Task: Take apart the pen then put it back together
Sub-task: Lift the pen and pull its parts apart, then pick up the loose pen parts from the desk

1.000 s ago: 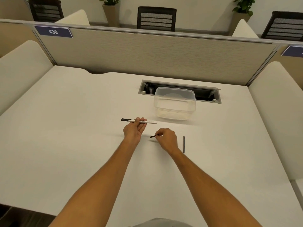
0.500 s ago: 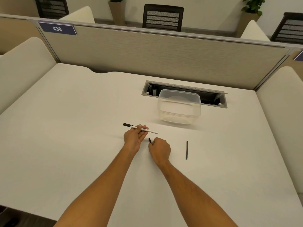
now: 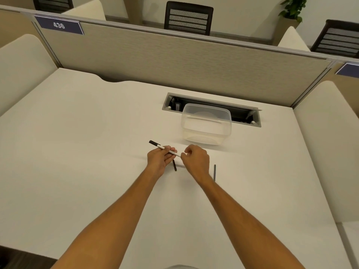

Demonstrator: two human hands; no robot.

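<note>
The left hand point(image 3: 158, 159) grasps a slim white plastic pen barrel with a black end point(image 3: 164, 148) between thumb and fingers, holding it just above the white desk top point(image 3: 77, 152). The barrel slants, its black end up and to the left and its open white end pointing toward the right hand point(image 3: 196, 158). The right hand's thumb and fingertips point(image 3: 186, 151) are pinched together at that open end; whether they clasp a small part there cannot be told.

Below the barrel, between the two hands, a short black pen piece point(image 3: 174, 165) lies on the desk. Farther from the barrel, just past the right wrist, a thin dark grey refill rod point(image 3: 214, 172) lies flat, pointing away from the person. Beyond the barrel stands a clear, empty plastic food container point(image 3: 206, 124), and just behind it a grey-framed cable slot point(image 3: 256, 118) is sunk in the desk. A beige fabric partition point(image 3: 174, 61) closes the far edge, bearing a blue plate marked 436 point(image 3: 59, 25). Dark mesh-backed chairs point(image 3: 188, 17) stand behind it.
</note>
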